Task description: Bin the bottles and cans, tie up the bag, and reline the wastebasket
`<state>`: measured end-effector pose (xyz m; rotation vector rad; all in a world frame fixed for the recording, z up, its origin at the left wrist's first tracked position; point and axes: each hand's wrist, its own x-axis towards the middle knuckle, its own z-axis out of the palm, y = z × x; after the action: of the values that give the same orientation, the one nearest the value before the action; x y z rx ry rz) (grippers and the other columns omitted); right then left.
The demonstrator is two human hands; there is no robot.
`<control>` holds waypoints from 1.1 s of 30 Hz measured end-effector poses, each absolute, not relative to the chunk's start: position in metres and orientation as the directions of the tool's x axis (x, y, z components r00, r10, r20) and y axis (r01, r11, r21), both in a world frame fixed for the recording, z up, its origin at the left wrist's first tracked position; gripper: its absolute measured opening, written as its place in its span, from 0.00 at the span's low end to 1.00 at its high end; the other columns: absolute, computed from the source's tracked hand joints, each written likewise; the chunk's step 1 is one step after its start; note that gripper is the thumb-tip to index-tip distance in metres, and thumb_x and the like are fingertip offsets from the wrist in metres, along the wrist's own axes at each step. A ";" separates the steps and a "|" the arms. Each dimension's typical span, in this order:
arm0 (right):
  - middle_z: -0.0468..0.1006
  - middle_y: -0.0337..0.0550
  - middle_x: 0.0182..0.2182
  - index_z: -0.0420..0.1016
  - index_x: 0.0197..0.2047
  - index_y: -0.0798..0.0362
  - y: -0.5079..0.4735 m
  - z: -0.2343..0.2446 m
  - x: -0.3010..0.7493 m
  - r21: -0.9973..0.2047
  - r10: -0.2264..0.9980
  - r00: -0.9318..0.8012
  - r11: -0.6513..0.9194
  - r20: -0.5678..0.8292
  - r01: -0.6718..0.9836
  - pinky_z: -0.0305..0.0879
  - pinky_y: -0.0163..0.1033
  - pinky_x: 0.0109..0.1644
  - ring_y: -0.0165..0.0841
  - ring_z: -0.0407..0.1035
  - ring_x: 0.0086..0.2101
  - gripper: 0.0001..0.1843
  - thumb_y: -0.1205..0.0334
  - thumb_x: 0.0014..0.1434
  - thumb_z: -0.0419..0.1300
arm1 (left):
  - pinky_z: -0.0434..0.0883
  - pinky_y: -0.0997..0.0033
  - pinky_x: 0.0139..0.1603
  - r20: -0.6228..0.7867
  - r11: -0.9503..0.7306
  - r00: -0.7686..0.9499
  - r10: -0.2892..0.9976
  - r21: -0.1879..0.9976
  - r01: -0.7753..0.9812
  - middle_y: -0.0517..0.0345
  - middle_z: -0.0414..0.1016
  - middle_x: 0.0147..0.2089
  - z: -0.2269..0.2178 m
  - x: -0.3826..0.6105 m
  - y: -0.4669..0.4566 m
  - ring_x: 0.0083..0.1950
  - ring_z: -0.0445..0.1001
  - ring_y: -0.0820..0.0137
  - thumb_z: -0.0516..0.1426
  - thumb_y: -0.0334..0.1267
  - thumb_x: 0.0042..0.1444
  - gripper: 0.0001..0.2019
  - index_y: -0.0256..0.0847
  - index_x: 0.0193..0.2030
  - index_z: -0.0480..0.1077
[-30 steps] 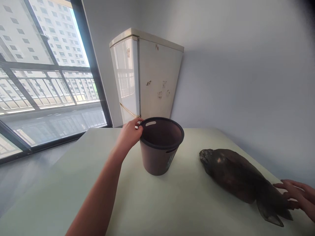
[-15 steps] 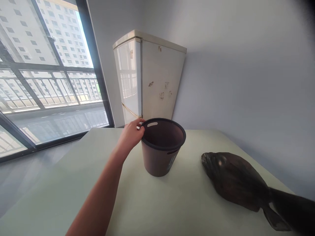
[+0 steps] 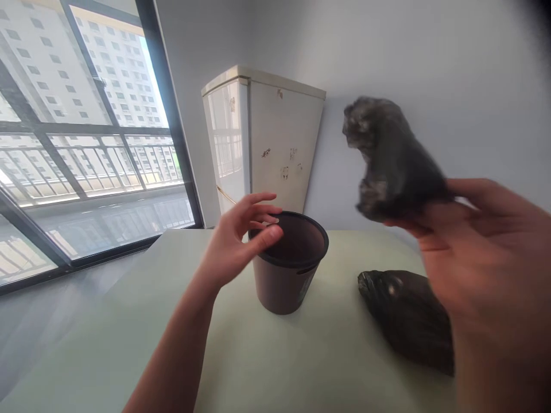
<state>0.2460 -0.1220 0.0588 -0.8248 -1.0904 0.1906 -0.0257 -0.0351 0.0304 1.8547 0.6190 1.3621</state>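
Note:
My left hand (image 3: 245, 235) hovers over the left rim of a dark brown trash can (image 3: 282, 287), its fingers apart and nothing in them. At the right, my right hand (image 3: 477, 241) is closed on a crumpled black plastic bag (image 3: 396, 160), raised above the table and blurred by motion. On the table below it lies a larger, filled-looking black bag (image 3: 404, 318), partly covered by my right hand and wrist. The can stands upright; its inside looks dark, and I cannot make out its bottom.
The pale green table (image 3: 258, 361) carries the can and the larger bag. Behind its far edge stands an old white refrigerator (image 3: 284, 137) with worn patches. A grey wall (image 3: 344, 51) runs along the right, and a dark-framed glass door (image 3: 107, 189) is at the left.
My right hand has come into view from the right with the crumpled bag. My left hand has let go of the can's rim and moved slightly right, fingers spreading.

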 end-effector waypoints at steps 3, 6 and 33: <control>0.83 0.41 0.30 0.83 0.45 0.50 -0.100 0.066 0.206 -0.713 0.672 0.239 0.663 0.701 0.228 0.82 0.51 0.45 0.40 0.81 0.33 0.08 0.65 0.62 0.69 | 0.77 0.58 0.57 0.608 -0.603 0.335 0.720 0.787 -0.132 0.49 0.80 0.59 0.030 -0.018 -0.041 0.56 0.80 0.58 0.74 0.42 0.53 0.34 0.51 0.65 0.71; 0.84 0.41 0.34 0.83 0.42 0.49 -0.093 0.060 0.182 -0.730 0.736 0.099 0.627 0.669 0.272 0.79 0.42 0.41 0.36 0.80 0.34 0.04 0.64 0.62 0.68 | 0.76 0.57 0.59 0.665 -0.630 0.212 0.716 0.747 -0.212 0.50 0.82 0.51 0.031 -0.017 -0.047 0.54 0.81 0.58 0.71 0.44 0.57 0.19 0.45 0.54 0.78; 0.81 0.40 0.34 0.81 0.40 0.49 -0.054 0.031 0.186 -0.884 0.887 0.019 0.462 0.462 -0.065 0.74 0.38 0.43 0.32 0.75 0.35 0.13 0.51 0.58 0.74 | 0.74 0.64 0.48 0.455 -0.406 0.263 0.851 0.887 -0.222 0.55 0.80 0.51 0.031 -0.035 -0.046 0.48 0.77 0.62 0.57 0.26 0.58 0.27 0.47 0.63 0.73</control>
<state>0.1860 -0.0539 0.0309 -0.8049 -1.3480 0.8786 -0.0349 -0.0458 0.0308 1.5337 0.6074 1.3474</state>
